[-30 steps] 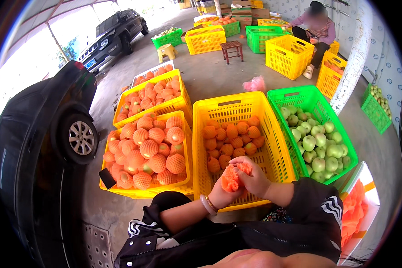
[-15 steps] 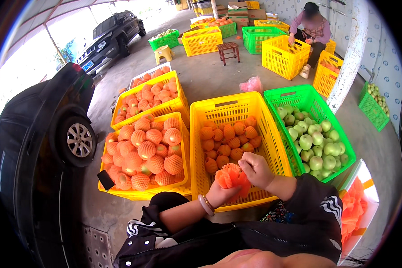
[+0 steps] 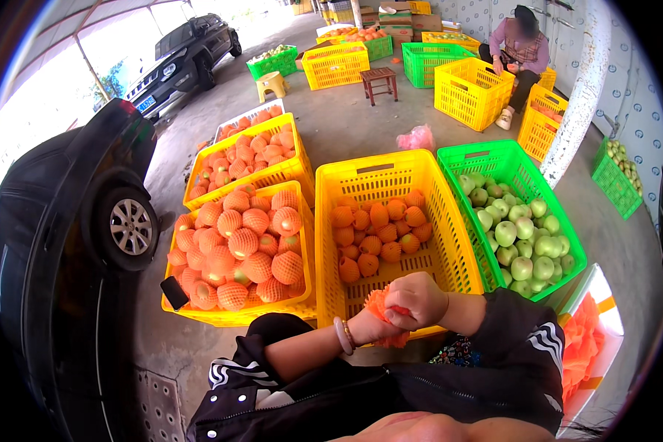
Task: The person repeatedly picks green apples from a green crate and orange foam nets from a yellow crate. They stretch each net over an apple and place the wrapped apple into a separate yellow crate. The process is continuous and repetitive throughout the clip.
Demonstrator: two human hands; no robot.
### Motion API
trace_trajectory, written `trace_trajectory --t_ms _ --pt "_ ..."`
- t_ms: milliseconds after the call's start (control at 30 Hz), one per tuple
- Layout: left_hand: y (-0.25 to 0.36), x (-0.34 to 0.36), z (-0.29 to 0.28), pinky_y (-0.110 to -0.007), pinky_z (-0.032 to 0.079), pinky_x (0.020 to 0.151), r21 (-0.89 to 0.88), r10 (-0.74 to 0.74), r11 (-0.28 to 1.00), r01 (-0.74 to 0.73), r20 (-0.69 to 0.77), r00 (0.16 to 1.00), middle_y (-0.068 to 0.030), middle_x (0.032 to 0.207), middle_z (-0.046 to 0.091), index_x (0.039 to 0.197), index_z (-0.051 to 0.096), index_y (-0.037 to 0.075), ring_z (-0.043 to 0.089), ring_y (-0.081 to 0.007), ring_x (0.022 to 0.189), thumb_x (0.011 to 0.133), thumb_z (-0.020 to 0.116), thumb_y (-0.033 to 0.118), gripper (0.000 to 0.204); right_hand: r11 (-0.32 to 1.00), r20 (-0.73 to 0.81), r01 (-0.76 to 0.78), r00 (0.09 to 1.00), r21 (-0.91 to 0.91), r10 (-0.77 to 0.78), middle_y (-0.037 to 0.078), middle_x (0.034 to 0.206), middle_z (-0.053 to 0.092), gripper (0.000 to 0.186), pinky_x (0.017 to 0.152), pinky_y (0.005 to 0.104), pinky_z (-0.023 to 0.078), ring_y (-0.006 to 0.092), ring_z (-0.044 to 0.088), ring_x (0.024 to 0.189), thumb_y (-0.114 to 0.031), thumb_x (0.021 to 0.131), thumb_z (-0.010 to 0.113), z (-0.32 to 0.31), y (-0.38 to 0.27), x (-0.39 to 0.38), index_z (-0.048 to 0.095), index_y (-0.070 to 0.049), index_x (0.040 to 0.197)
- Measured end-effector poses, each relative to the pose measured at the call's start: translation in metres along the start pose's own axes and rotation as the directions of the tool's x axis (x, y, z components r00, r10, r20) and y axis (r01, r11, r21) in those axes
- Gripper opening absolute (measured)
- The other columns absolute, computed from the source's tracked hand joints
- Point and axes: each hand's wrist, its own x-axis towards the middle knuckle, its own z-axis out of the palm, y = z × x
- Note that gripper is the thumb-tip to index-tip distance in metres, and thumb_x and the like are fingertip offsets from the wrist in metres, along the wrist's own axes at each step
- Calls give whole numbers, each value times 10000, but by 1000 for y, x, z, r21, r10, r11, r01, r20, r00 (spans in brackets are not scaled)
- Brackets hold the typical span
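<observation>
My left hand [image 3: 368, 326] is closed around a bunched orange foam fruit net [image 3: 378, 300] over the near end of the yellow crate [image 3: 328, 243]. Against it presses my right hand [image 3: 420, 298], fingers curled tightly on the same net. Whether a fruit sits inside the net is hidden by my hands. Farther inside that crate lie several fruits in orange nets [image 3: 390, 233]. Just to the right, a green crate [image 3: 460, 158] holds bare round green fruit [image 3: 505, 233]. Loose orange nets [image 3: 578, 353] fill a white box [image 3: 604, 340] by my right elbow.
Full crates of netted fruit [image 3: 243, 243] stand at the left, with a black phone [image 3: 174, 293] on the nearest rim. Black cars [image 3: 44, 258] flank the left side. A white post [image 3: 578, 96], a stool [image 3: 378, 83] and a seated person [image 3: 519, 48] are farther back.
My right hand has moved down and left onto the foam net in my left hand. Both hands now meet over it, lower in the crate's near end.
</observation>
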Motion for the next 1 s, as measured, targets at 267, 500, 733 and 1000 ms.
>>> trace_trajectory --t_ms 267,500,733,1000 --pt "-5 -3 -8 -261 503 718 111 292 955 -276 -170 941 -82 1048 624 1110 586 81 621 -165 897 830 622 143 289 990 -109 -104 990 -93 94 167 1171 532 704 854 424 463 319 561 999 -400 709 817 -6 -8 13 464 -62 1216" --pt "-32 -1 -6 -313 423 970 92 263 962 -258 -57 963 -119 1243 536 1193 539 66 512 -199 1140 818 638 96 389 953 129 -222 972 206 198 156 1181 574 620 923 398 474 328 580 1070 -278 714 809 13 -16 3 525 -58 1219" --pt "-59 -1 -3 -306 436 952 173 281 945 -276 -3 960 -108 1216 566 1188 543 57 536 -191 1113 803 658 79 402 985 46 -129 991 115 124 85 866 596 302 686 353 503 265 590 773 -104 689 731 15 -18 3 646 -86 978" --pt "-6 0 5 -244 495 766 -440 73 898 -31 78 994 -36 882 640 1096 577 49 606 -121 819 760 679 29 352 975 -164 -184 965 124 203 83 789 568 210 583 307 469 225 566 672 30 716 645 -3 -8 8 612 -60 903"
